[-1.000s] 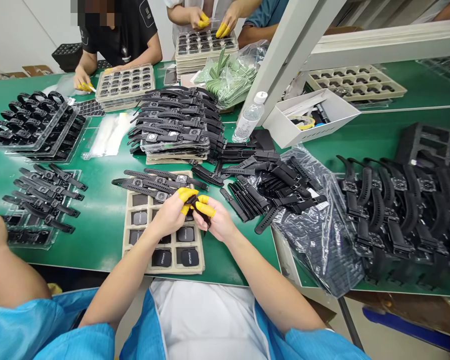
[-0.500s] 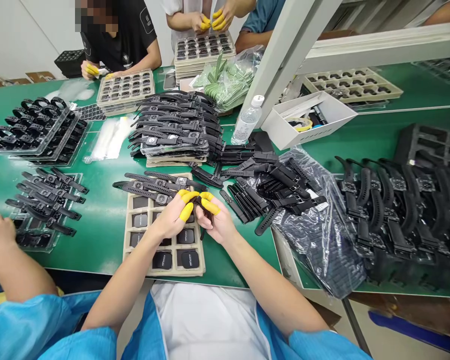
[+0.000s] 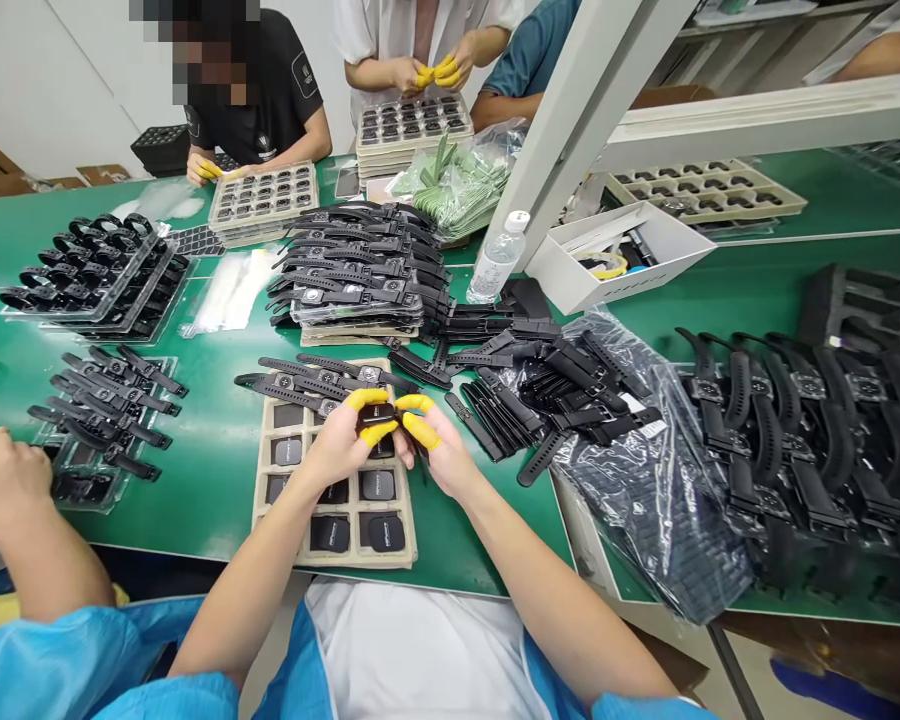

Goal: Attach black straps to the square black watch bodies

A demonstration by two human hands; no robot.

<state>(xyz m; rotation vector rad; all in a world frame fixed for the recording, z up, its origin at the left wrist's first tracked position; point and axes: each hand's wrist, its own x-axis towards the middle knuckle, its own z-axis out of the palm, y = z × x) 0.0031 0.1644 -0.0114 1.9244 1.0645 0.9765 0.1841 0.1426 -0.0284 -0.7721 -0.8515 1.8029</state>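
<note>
Yellow finger cots cover several of my fingertips. My left hand (image 3: 339,437) pinches a black watch body (image 3: 377,412) between thumb and fingers, its dark face toward me. Against the watch's right end, my right hand (image 3: 441,448) is closed on a black watch strap, mostly hidden by the fingers; a thin dark end hangs below. Whether strap and body are joined I cannot tell. Under the hands lies a beige compartment tray (image 3: 410,520) with square black watch pieces in its cells. Several strapped watches (image 3: 289,385) lie across its far end.
Loose black straps (image 3: 562,385) are heaped on a plastic bag (image 3: 667,500) to the right. Stacked trays of watches (image 3: 360,265), a water bottle (image 3: 498,258) and a white box (image 3: 615,260) stand beyond. A co-worker's hand (image 3: 7,475) rests at left; others work across the table.
The watch body has come into clearer view between my left fingers, its face turned up. My fingers have shifted around the watch and strap. The whole view has moved slightly.
</note>
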